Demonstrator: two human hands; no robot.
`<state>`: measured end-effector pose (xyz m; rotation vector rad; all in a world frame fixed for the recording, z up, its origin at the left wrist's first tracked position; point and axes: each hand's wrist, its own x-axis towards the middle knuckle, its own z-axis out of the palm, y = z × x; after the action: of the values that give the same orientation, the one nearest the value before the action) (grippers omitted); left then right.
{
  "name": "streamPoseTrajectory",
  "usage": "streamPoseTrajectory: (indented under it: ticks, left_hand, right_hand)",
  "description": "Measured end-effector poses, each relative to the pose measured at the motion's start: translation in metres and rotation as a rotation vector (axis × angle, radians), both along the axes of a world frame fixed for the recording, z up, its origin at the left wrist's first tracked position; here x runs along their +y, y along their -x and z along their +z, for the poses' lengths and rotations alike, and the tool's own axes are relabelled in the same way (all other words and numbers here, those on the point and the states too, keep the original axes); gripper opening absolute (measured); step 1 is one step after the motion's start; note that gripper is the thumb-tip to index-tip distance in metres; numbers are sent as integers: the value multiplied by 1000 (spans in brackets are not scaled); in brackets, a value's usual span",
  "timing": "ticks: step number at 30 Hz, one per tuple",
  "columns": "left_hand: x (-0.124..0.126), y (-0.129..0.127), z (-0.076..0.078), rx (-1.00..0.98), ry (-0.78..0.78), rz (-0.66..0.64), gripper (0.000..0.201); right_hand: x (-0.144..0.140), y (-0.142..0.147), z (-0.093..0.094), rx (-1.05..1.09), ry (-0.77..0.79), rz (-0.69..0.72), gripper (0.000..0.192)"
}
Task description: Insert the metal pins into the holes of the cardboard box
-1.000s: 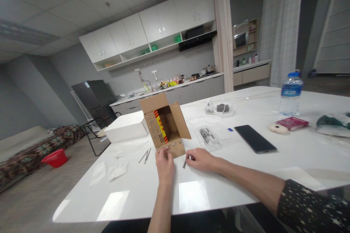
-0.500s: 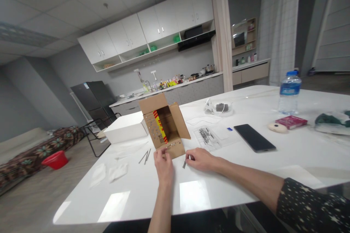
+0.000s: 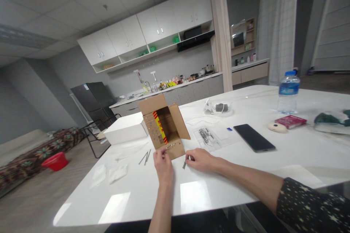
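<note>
Cardboard first: in the head view an open cardboard box (image 3: 164,125) lies on its side on the white table (image 3: 246,174), mouth toward the camera, a red-and-yellow strip inside. The left hand (image 3: 163,162) pinches at the row of small metal pieces along the box's front flap (image 3: 175,148); the fingertips hide what, if anything, they grip. The right hand (image 3: 201,160) lies curled just beside the flap, thumb and forefinger closed on a small dark metal piece (image 3: 184,165), too tiny to identify. Loose nails (image 3: 144,157) lie left of the box. A clear bag of nails (image 3: 207,136) sits behind the right hand, a phone (image 3: 254,137) beyond it.
</note>
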<state>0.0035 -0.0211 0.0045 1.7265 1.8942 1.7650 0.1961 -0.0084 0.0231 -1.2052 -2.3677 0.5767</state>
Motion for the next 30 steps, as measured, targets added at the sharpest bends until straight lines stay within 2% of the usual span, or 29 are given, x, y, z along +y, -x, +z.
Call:
streamPoseTrajectory:
  ticks: [14,30]
  left_hand:
    - [-3,-3,3,-3,-36,-28,13]
    - [-2,-7,-3,86,-57,-152,10]
  right_hand:
    - [0,0,-1,10,10,1,26]
    - [1,0,-1,-11,11,2,25]
